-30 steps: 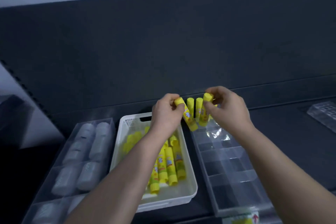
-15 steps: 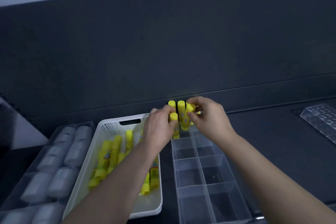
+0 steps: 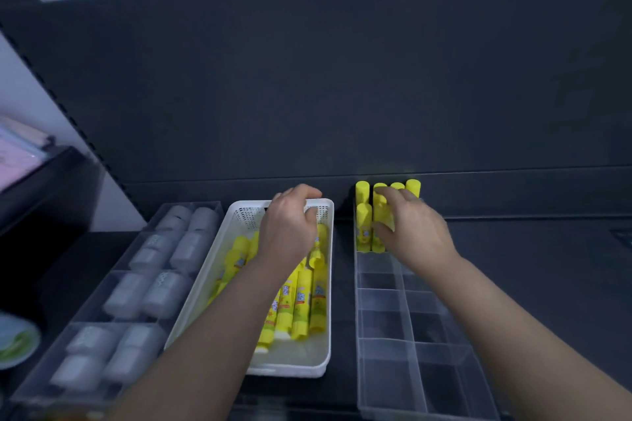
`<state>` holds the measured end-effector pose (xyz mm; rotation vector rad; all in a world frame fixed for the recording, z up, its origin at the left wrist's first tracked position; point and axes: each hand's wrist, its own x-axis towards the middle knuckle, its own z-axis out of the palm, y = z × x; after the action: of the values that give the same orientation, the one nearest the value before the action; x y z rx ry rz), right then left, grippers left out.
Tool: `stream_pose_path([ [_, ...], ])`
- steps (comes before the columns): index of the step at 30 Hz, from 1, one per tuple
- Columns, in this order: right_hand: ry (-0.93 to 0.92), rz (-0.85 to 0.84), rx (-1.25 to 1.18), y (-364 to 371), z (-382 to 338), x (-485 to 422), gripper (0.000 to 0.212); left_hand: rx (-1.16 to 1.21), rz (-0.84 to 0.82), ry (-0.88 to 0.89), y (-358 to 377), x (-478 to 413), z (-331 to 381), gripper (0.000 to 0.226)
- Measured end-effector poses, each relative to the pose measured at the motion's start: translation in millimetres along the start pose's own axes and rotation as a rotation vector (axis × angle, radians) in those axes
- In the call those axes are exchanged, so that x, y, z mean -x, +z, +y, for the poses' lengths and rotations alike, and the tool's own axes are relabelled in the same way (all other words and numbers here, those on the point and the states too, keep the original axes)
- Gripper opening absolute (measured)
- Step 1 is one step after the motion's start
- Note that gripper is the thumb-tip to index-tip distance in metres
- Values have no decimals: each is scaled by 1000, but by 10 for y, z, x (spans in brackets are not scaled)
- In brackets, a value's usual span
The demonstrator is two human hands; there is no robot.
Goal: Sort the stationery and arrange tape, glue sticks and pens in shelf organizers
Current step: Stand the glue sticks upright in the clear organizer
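**Glue Sticks Split Between Basket and Organizer**

And there was the right hand (image 3: 410, 232), reaching to the far end of the clear organizer (image 3: 358, 318). Its fingers (image 3: 390, 195) were spread and loosely straight, touching the upright glue sticks (image 3: 362, 222) with nothing clamped in them. Those sticks stood on end in the organizer's farthest compartments, with 4 yellow caps lined up along the back row, just in front of the dark back panel (image 3: 342, 79). The nearer compartments showed only clear dividers.

Over on the other side, the left hand (image 3: 290, 225) hovered above the far end of the white basket (image 3: 290, 371), fingers curled downward toward the rim. Whether they had closed on a stick was impossible to tell, since the palm hid what was underneath.

Below that forearm, the loose glue sticks (image 3: 301, 304) lay flat in the basket, mostly lengthwise, piled side by side.

The basket sat just beside the organizer on the dark shelf (image 3: 530, 284). On the basket's other side was the clear tray (image 3: 78, 314), where pale tape rolls (image 3: 157, 287) lay in pairs, compartment by compartment.
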<state>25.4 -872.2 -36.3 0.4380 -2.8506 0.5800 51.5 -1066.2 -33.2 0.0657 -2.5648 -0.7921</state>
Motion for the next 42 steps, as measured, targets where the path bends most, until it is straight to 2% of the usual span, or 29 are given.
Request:
stream_pose_path([
  [2, -55, 126, -16, -48, -77, 35, 48, 25, 56, -61, -112, -8, -92, 27],
  [4, -146, 227, -35, -74, -203, 84, 35, 42, 53, -114, -213, -16, -202, 25],
  [6, -237, 251, -9, -56, -335, 142, 20, 33, 14, -151, -280, -10, -303, 21],
  [9, -281, 144, 20, 53, -490, 243, 17, -32, -71, -191, -301, 26, -415, 20],
  [14, -229, -27, 63, 242, -581, 295, 19, -138, -254, -228, -188, 31, -451, 24],
  [22, -151, -33, 23, 259, -526, 304, 19, -337, -409, -257, 129, -176, -353, 12],
  [24, -142, -23, 8, 259, -522, 324, 18, -361, -440, -283, 227, -228, -371, 23],
  [27, -139, -17, 11, 236, -541, 348, 17, -396, -489, -326, 308, -280, -403, 51],
  [30, -146, 6, 43, 199, -607, 323, 15, -340, -468, -366, 247, -323, -435, 60],
  [35, -127, 16, 38, 256, -891, 122, 24, -246, -284, -288, -158, -370, -556, 37],
  [39, -51, -119, 148, 471, -1118, -93, 31, -168, -119, -273, -529, -385, -743, 28],
  [42, 39, -255, 252, 661, -1258, -243, 24, -128, -126, -256, -661, -326, -849, 25],
])
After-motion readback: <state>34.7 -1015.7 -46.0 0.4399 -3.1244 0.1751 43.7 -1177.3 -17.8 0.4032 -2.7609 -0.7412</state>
